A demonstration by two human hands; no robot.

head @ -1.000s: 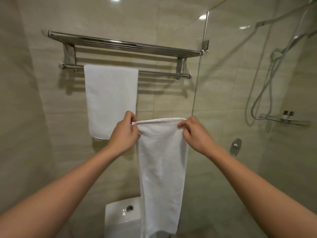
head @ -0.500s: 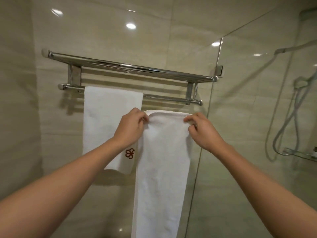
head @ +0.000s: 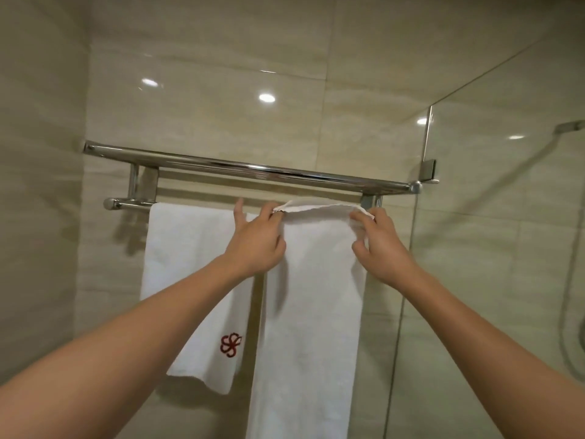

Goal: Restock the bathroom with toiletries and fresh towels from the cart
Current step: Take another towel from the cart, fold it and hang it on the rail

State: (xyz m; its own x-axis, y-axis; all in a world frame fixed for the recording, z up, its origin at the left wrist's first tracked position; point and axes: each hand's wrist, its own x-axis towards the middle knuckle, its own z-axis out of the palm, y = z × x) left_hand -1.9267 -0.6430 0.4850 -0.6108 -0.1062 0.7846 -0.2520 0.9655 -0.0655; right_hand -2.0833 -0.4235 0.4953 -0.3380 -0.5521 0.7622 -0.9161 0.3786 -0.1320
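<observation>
tiled wall rail [head: 133, 204] | both hands, left hand [head: 256, 245] and right hand [head: 384, 248], grip towel [head: 313, 312] top edge | beside hung towel [head: 190, 280]

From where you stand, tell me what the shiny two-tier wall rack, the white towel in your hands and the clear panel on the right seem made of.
Shiny two-tier wall rack: polished metal, probably chrome or stainless steel, with mirror-like highlights.
White towel pinched by the left hand and right hand: looped cotton terry, seemingly, matte and nubby.
Clear panel: glass, see-through with ceiling-light reflections.
</observation>
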